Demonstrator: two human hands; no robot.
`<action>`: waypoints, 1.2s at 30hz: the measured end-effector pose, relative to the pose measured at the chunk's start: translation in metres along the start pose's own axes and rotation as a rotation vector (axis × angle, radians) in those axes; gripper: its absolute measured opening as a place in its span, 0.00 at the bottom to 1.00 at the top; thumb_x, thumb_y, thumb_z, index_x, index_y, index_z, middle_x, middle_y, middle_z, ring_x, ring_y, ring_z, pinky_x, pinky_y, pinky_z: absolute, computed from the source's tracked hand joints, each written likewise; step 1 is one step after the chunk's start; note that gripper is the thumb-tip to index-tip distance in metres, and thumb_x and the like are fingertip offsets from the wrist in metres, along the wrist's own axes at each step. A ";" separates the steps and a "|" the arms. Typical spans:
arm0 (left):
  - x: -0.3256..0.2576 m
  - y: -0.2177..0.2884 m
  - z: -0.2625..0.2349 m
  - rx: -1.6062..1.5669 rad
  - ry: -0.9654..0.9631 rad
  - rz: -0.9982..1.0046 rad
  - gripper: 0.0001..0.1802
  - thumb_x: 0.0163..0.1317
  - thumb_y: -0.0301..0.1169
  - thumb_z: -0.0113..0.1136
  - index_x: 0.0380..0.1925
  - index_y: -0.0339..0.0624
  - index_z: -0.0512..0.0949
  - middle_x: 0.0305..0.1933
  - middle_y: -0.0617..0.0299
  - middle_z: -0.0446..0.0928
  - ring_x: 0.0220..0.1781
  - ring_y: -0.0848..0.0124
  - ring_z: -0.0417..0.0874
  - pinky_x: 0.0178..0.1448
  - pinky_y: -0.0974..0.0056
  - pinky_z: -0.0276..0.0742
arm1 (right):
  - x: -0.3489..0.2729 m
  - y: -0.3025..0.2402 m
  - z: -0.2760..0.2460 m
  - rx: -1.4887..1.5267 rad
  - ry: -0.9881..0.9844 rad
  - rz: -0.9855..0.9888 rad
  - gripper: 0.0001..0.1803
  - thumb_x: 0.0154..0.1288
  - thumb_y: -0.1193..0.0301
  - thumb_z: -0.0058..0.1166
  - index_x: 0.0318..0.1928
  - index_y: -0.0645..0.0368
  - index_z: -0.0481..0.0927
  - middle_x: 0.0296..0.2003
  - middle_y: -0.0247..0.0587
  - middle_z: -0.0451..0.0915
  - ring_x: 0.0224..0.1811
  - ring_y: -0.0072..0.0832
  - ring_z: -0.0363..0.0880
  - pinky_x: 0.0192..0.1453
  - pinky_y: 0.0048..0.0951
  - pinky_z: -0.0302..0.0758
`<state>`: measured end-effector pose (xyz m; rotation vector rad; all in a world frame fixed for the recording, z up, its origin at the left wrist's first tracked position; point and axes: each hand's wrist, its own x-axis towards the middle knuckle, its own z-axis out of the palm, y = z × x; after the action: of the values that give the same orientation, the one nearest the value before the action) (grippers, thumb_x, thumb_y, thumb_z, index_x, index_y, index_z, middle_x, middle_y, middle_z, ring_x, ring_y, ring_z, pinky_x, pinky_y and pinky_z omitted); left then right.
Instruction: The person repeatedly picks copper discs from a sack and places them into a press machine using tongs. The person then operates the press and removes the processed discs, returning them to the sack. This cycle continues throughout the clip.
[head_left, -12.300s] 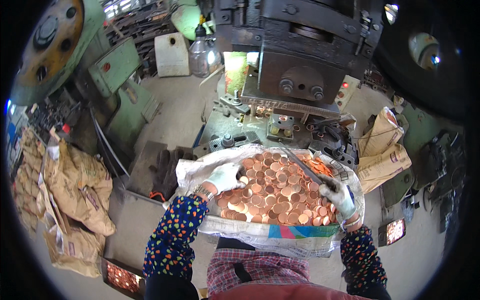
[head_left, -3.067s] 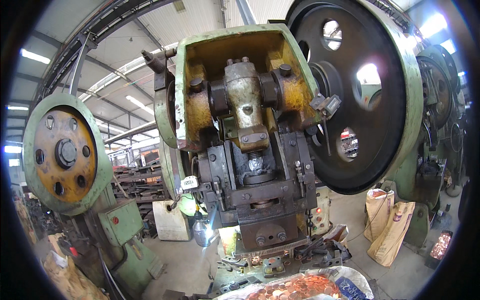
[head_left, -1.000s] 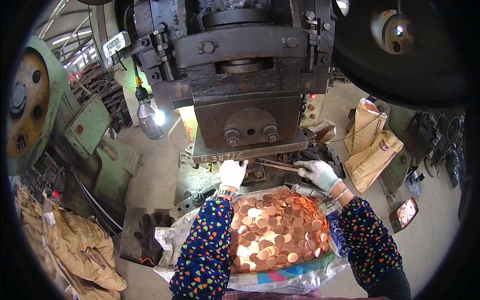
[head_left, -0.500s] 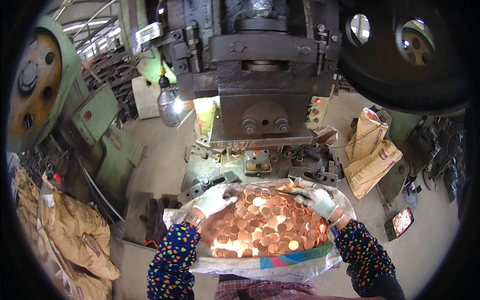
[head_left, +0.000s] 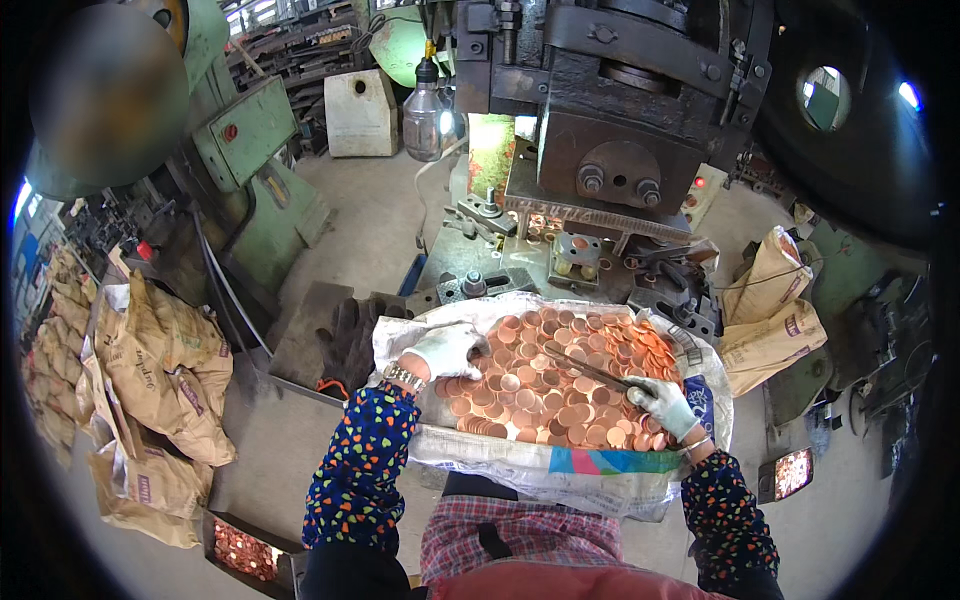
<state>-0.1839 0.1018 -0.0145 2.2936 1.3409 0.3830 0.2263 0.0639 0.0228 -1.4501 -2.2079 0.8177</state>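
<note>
Many round copper discs [head_left: 540, 385] lie heaped on a white woven sack [head_left: 450, 447] in front of me. My left hand [head_left: 447, 352], in a white glove, is at the left side of the heap with its fingers curled down to the discs; what is in them is hidden. My right hand [head_left: 662, 402], also gloved, is closed on long, thin, dark metal tweezers [head_left: 588, 370] at the right of the heap. The tweezers slant over the discs, tips toward the far left. Beyond the sack, a small metal die block [head_left: 575, 256] sits on the press bed.
The heavy press ram [head_left: 620, 165] hangs above the bed. A lamp in a bottle [head_left: 424, 120] hangs at its left. Paper sacks stand at left [head_left: 150, 370] and right [head_left: 775, 345]. Dark gloves [head_left: 350, 340] lie left of the heap. A bin of discs [head_left: 245, 550] is at lower left.
My view has tilted down and turned left, so the press sits farther right. My right hand has come nearer with the tweezers, which now angle across the discs. My left hand stays at the heap's left.
</note>
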 end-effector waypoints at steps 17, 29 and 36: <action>-0.003 0.002 0.001 -0.362 0.125 -0.129 0.14 0.58 0.37 0.64 0.42 0.43 0.82 0.33 0.61 0.82 0.32 0.73 0.80 0.38 0.67 0.77 | 0.000 0.002 -0.004 -0.023 -0.015 0.034 0.22 0.64 0.59 0.54 0.50 0.63 0.79 0.37 0.52 0.83 0.39 0.37 0.83 0.44 0.32 0.76; 0.020 0.039 -0.024 -0.171 0.368 0.166 0.11 0.59 0.36 0.61 0.36 0.41 0.82 0.42 0.57 0.82 0.42 0.62 0.83 0.47 0.64 0.78 | 0.062 0.006 -0.107 -0.249 0.254 -0.018 0.21 0.64 0.56 0.51 0.51 0.55 0.80 0.35 0.55 0.81 0.36 0.44 0.82 0.41 0.36 0.77; 0.072 0.049 -0.032 -0.242 0.350 0.055 0.17 0.56 0.43 0.65 0.35 0.40 0.82 0.30 0.55 0.82 0.30 0.66 0.82 0.36 0.65 0.77 | 0.132 -0.007 -0.105 -0.719 0.336 -0.233 0.17 0.69 0.56 0.44 0.51 0.48 0.78 0.36 0.42 0.82 0.40 0.38 0.81 0.42 0.37 0.77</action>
<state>-0.1266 0.1513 0.0391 2.1291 1.3057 0.9477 0.2312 0.2108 0.1065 -1.4228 -2.4313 -0.3252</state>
